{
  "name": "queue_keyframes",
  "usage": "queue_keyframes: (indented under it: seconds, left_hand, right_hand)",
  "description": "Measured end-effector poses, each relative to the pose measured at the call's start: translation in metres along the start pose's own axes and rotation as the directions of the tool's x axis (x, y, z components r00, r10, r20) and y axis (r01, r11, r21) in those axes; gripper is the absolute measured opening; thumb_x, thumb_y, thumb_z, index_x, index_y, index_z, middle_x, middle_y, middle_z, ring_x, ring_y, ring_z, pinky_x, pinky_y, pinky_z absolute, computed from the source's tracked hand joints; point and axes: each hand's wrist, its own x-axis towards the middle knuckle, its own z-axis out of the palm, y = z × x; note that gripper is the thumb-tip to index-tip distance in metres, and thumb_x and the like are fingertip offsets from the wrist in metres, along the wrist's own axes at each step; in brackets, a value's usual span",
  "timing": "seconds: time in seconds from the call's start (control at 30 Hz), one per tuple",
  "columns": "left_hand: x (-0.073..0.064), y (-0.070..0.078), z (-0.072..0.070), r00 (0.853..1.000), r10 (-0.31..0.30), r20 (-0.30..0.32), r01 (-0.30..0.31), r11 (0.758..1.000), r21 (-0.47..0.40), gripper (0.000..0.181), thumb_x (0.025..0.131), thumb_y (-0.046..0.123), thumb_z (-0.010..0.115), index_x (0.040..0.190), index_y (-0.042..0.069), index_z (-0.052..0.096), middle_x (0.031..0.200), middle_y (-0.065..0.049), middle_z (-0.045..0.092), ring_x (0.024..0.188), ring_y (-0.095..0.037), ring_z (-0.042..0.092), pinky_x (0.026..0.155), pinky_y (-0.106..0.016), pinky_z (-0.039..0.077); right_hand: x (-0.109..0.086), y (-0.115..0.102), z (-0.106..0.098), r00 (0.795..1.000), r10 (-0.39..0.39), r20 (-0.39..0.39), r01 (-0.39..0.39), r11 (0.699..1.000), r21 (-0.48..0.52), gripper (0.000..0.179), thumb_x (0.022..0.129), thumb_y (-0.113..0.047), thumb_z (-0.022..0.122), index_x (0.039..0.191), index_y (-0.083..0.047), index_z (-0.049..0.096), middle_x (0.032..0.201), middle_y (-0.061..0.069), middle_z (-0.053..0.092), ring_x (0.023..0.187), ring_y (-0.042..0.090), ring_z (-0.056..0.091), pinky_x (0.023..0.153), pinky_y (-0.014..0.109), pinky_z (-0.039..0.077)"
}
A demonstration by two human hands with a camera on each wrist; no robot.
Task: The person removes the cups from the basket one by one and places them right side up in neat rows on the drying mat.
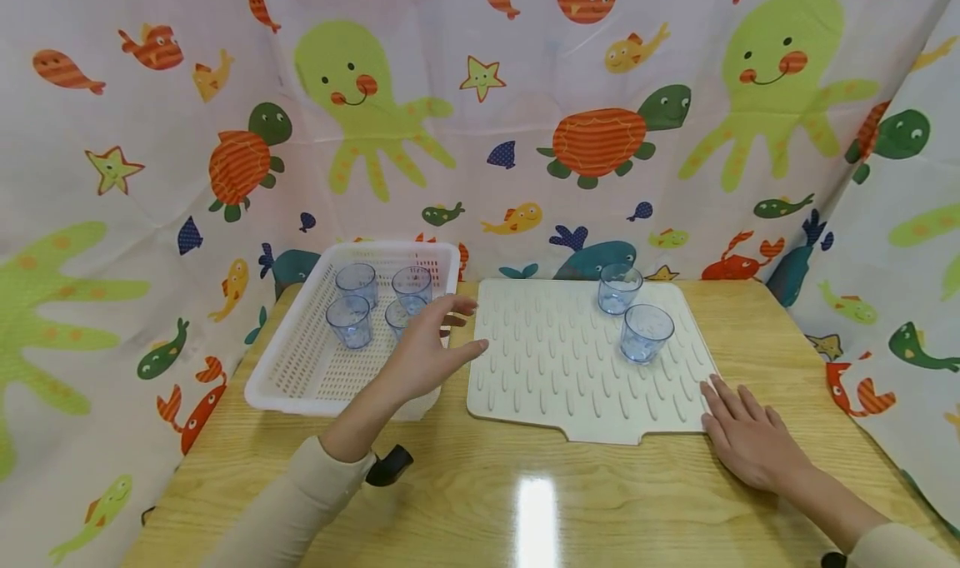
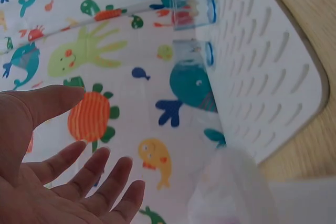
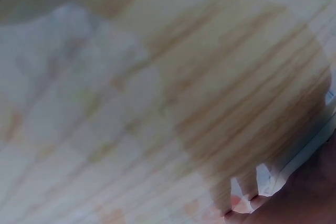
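Observation:
My left hand (image 1: 427,347) hovers over the right side of the white basket (image 1: 258,389), thumb and fingers spread apart. Nothing is between them in the left wrist view, where the hand (image 2: 58,171) shows its palm side. Several clear blue glasses stand in the basket, among them a front-left glass (image 1: 350,322); one glass (image 1: 397,316) is partly hidden by the hand. On the white draining mat (image 1: 525,360) stand a rear glass (image 1: 619,289) and a front glass (image 1: 646,333). My right hand (image 1: 750,435) lies flat on the table, fingertips at the mat's right edge.
The wooden table (image 1: 465,501) carries the basket at left and the mat at right centre. A curtain (image 1: 480,118) printed with sea animals hangs behind and along both sides.

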Motion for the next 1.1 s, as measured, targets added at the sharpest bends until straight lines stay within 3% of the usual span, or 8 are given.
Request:
queue_keyframes:
  seconds: [0.2,0.47,0.7,0.9,1.1]
  left_hand:
    - [0.002,-0.012,-0.026,0.996,-0.078,-0.045,0.079,0.997,0.023,0.056,0.091,0.02,0.078,0.14,0.008,0.054,0.136,-0.011,0.06,0.127,-0.035,0.057,0.108,-0.052,0.045]
    - [0.014,-0.035,-0.055,0.969,-0.231,-0.086,0.228,0.973,-0.044,0.066,0.092,0.022,0.077,0.149,0.01,0.046,0.147,-0.016,0.049,0.136,-0.041,0.046,0.105,-0.056,0.047]
    - [0.025,-0.051,-0.061,0.936,-0.339,-0.096,0.33,0.938,-0.104,0.074,0.091,0.019,0.078,0.153,0.009,0.038,0.154,-0.017,0.041,0.141,-0.041,0.039,0.109,-0.056,0.043]
    - [0.038,-0.064,-0.063,0.91,-0.409,-0.061,0.397,0.905,-0.152,0.087,0.089,0.019,0.08,0.158,0.008,0.028,0.16,-0.019,0.034,0.145,-0.042,0.033,0.115,-0.057,0.037]
    - [0.049,-0.078,-0.067,0.875,-0.483,-0.021,0.477,0.869,-0.128,0.097,0.087,0.021,0.082,0.16,0.006,0.021,0.163,-0.021,0.027,0.146,-0.043,0.031,0.118,-0.06,0.031]
  right_hand:
    - [0.0,-0.003,-0.002,1.0,0.003,-0.008,-0.003,1.0,-0.016,0.063,0.112,-0.039,0.029,0.159,0.003,0.027,0.164,0.029,0.023,0.143,0.062,0.019,0.104,0.082,0.018]
    - [0.001,-0.002,-0.002,1.0,0.004,0.002,-0.004,1.0,-0.011,0.063,0.112,-0.039,0.027,0.16,0.003,0.025,0.165,0.029,0.02,0.143,0.063,0.018,0.104,0.082,0.016]
    - [0.0,-0.001,-0.003,1.0,-0.002,-0.008,0.002,1.0,-0.011,0.062,0.113,-0.038,0.028,0.159,0.003,0.026,0.164,0.029,0.022,0.143,0.063,0.019,0.103,0.082,0.018]
    - [0.0,-0.001,-0.001,1.0,0.002,0.0,-0.002,1.0,-0.009,0.063,0.112,-0.039,0.028,0.159,0.003,0.026,0.164,0.029,0.021,0.143,0.063,0.018,0.103,0.082,0.017]
    - [-0.001,-0.002,-0.002,1.0,0.002,-0.007,-0.003,1.0,-0.023,0.062,0.112,-0.038,0.029,0.159,0.003,0.027,0.163,0.029,0.023,0.142,0.063,0.02,0.103,0.082,0.019]
